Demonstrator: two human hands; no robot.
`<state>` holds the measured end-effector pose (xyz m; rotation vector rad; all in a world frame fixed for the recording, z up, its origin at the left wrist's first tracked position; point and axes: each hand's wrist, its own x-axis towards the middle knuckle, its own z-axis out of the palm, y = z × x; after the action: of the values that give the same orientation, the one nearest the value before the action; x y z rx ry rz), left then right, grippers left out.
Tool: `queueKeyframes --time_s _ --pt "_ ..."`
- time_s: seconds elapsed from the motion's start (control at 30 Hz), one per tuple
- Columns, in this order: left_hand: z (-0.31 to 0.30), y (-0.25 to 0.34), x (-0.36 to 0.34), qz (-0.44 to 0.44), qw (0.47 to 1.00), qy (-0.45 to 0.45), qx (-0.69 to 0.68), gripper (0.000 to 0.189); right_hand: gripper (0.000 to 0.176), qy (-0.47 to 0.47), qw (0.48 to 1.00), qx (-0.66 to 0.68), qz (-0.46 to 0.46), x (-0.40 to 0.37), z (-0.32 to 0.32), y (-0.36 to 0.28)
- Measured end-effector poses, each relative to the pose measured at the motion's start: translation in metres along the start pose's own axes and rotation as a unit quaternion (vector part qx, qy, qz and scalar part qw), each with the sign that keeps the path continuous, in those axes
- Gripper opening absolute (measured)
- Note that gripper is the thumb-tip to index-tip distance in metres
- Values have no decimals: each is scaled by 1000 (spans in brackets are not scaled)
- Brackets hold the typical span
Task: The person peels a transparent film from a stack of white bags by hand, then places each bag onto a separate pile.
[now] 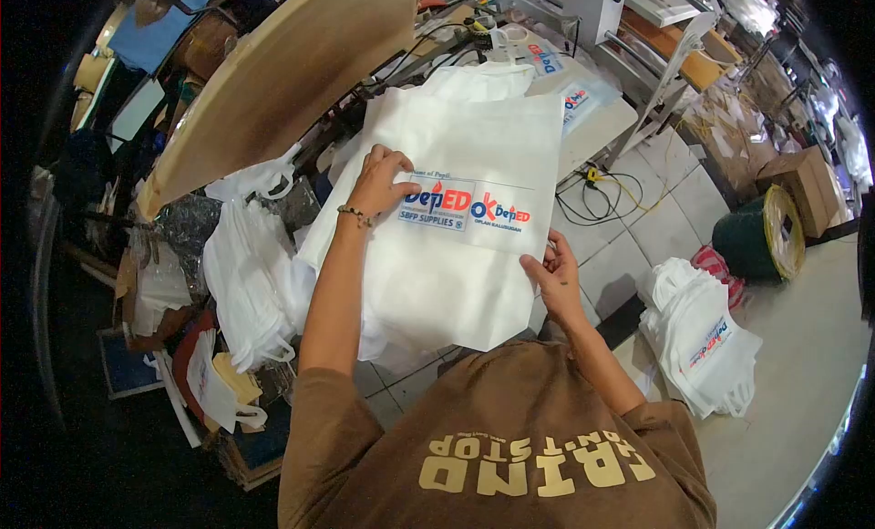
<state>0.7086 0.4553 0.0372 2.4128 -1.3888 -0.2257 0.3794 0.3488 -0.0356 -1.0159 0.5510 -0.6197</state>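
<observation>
A white bag [447, 292] with red and blue printing lies spread out in front of my chest. At the left end of the print, my left hand [381, 184] rests on the bag, fingers bent and thumb near the lettering. My right hand [552, 272] pinches the bag's right edge between thumb and fingers. More white bags [478, 81] show beneath and behind its far edge. To the left hangs a bunch of white bags [241, 274] with handles.
A large curved wooden panel [292, 82] rises at the upper left. Printed bags [697, 338] lie on the right-hand table [784, 365], near a green spool [752, 233] and a cardboard box [807, 187]. Black cables [597, 196] lie on the tiled floor. A machine frame [597, 19] stands ahead.
</observation>
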Motion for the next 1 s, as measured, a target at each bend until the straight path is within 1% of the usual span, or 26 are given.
queueKeyframes --time_s 0.07,0.1,0.17,0.3,0.37,0.4,0.47,0.5,0.57,0.6,0.67,0.7,0.77,0.83,0.93,1.0 --pt "3 0 0 29 997 56 -48 58 53 -5 1000 -4 -3 0 0 -3" --pt "0 4 -1 31 997 56 -49 58 53 -10 1000 -7 -6 1 0 -5" --pt "-6 12 -3 36 999 -1 33 59 53 -5 1000 -8 -4 2 0 -7" --pt "-4 3 5 68 997 -1 29 53 52 -9 1000 -23 3 2 -4 -8" --pt "-4 3 10 64 997 -23 19 44 52 -3 1000 -16 12 1 -3 -9" --pt "-3 3 12 66 997 -24 19 44 51 1 1000 -10 23 1 -3 -10" --pt "-3 3 13 92 996 16 -17 29 51 3 1000 -14 23 2 -4 -8" --pt "-2 3 13 92 995 15 -17 29 52 5 999 -19 25 2 -5 -7" --pt "-1 3 13 10 993 17 -117 19 52 8 999 -22 24 1 -6 -9" --pt "3 7 9 11 993 16 -117 19 53 8 999 -24 22 1 -6 -10" --pt "17 20 -7 17 976 168 -136 11 53 11 1000 -5 22 1 -5 -10" --pt "23 23 -14 17 977 166 -136 11 54 13 1000 13 22 2 -5 -10" --pt "34 30 -28 108 963 248 14 9 55 11 1000 13 26 3 -7 -12" --pt "45 40 -39 114 961 253 17 10 55 7 999 11 32 3 -7 -13" --pt "49 54 -48 174 936 305 3 12 51 12 999 9 39 2 -4 -17" --pt "50 60 -52 181 937 300 4 12 52 11 999 10 35 1 -5 -19"
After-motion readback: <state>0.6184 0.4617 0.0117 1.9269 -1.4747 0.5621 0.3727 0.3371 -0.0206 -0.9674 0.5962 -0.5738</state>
